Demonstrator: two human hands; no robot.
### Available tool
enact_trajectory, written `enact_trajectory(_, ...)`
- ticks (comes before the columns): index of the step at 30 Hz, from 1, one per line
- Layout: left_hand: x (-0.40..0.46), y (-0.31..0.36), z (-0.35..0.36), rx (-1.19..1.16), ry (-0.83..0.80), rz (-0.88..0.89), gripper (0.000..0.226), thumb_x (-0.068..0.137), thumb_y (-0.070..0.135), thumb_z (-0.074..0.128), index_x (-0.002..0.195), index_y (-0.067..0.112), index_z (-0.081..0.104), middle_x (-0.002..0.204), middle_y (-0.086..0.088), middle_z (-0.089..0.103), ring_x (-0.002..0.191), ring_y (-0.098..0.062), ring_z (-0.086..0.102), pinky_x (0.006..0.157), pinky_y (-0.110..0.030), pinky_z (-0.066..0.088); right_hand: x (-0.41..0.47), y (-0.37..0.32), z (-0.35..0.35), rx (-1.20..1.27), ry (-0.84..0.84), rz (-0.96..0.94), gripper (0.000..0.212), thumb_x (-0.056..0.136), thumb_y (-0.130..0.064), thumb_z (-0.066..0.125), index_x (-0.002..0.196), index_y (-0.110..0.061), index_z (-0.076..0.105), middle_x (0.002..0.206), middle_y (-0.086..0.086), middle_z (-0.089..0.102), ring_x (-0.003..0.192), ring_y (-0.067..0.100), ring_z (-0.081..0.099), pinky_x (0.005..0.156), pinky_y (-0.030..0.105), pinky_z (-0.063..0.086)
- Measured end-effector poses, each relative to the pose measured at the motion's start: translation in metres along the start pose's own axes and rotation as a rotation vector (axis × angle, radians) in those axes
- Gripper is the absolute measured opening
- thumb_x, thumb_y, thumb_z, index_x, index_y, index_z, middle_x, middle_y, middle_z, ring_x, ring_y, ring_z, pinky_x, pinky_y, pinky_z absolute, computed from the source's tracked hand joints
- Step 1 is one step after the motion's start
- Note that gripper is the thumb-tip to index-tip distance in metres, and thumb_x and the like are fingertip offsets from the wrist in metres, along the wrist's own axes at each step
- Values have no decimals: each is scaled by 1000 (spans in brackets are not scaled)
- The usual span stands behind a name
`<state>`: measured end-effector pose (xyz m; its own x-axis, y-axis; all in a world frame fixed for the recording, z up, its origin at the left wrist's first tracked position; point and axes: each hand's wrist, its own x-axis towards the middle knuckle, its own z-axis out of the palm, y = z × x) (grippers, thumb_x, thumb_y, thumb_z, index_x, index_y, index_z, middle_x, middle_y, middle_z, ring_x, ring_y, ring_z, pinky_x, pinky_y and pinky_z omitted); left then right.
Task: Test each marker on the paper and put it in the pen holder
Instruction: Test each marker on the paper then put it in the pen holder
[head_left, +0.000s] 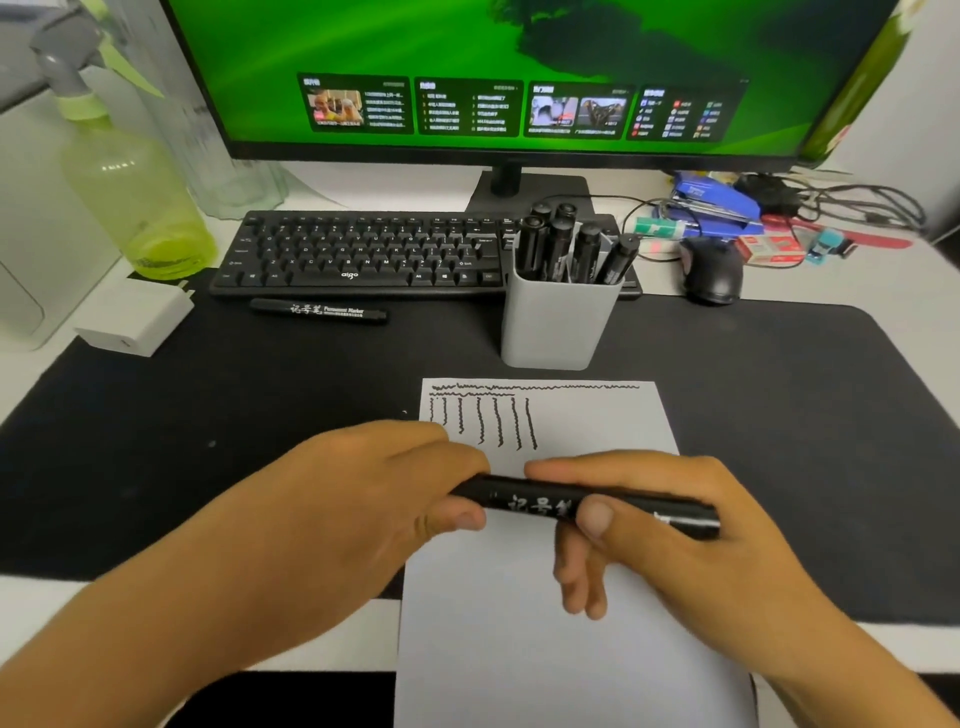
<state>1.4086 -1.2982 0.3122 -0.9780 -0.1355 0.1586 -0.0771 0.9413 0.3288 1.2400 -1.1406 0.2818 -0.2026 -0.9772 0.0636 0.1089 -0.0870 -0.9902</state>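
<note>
A: Marker status?

B: Black marker (582, 501) held level just above the paper (561, 613). Left hand (332, 499) pinches the left end, probably the cap; right hand (670, 525) has thumb and fingers curled round the barrel. Cap on or off, can't tell, left fingers hide it.

A: Handling?

B: Looks light, rigid, smooth plastic, could slip. Grip mid-barrel, pull the cap straight along its axis. Paper is thin and likely to slide, so one hand may need to pin it.

A: Surroundings?

B: Pen holder (558, 322) just beyond the paper on the black mat (208, 415), six markers upright inside, room looks tight. One loose marker (319, 310) lies by the keyboard (363, 249). Spray bottle (135, 197) and charger (135, 322) far left, mouse (711, 273) right, monitor (519, 78) behind. Nothing on the tabletop blocks the route to the holder.
</note>
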Motion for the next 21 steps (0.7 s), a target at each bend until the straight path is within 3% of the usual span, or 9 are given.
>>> enact_trajectory(2,1,-2,-3,25,-8,-56,64,79,62,0,118,39,46,86,25,44,77,8,46,73,-3,36,3,-7,-4,-94,27,-45,31,91,-34,70,118,-18,74,80,8,76,62,23,71,57,28,56)
enact_trajectory(6,0,-1,-10,-47,48,-33,47,92,59,25,120,33,54,92,29,59,80,8,58,73,-6,45,5,-23,-8,-194,164,-171,23,84,-42,76,92,-21,71,69,7,75,50,21,69,48,24,54)
enact_trajectory(8,-4,-6,-7,-78,78,-75,49,88,66,30,128,40,41,82,36,54,73,9,56,67,-5,44,10,-39,-15,-327,322,-275,25,81,-50,75,84,-25,73,57,-1,70,40,17,62,42,22,50)
enact_trajectory(11,-5,-24,-5,27,145,-157,50,86,64,34,120,31,54,67,26,52,65,2,56,59,-7,43,31,-76,-40,-402,572,-379,26,82,-52,74,68,-32,65,44,-13,54,35,10,46,43,17,37)
enact_trajectory(14,-7,-56,1,103,265,-284,44,90,58,37,116,28,57,75,25,52,66,-1,56,60,-13,43,61,-105,-61,-534,785,-330,37,84,-54,60,57,-33,46,41,-12,45,36,6,41,42,19,36)
enact_trajectory(16,-8,-82,4,138,317,-379,44,87,53,42,121,26,52,88,18,54,80,-2,54,73,-26,48,75,-115,-67,-707,802,-347,41,87,-59,57,59,-31,47,47,-8,51,42,10,49,48,29,45)
enact_trajectory(18,-8,-107,6,230,332,-484,46,86,49,48,126,25,48,109,6,54,101,-14,52,88,-40,46,88,-119,-68,-872,765,-397,41,91,-57,55,67,-24,57,56,-2,59,46,16,56,55,42,53)
enact_trajectory(19,-8,-119,7,285,331,-534,47,87,47,50,128,23,46,118,0,52,110,-20,49,92,-45,44,95,-119,-69,-920,745,-401,43,92,-55,55,73,-17,61,58,0,62,45,13,58,55,41,55)
enact_trajectory(21,-9,-137,9,363,323,-607,52,87,47,51,131,21,44,128,-7,46,119,-27,42,95,-50,40,109,-118,-71,-1010,696,-369,49,93,-50,54,78,-5,64,59,0,65,39,3,58,46,24,51)
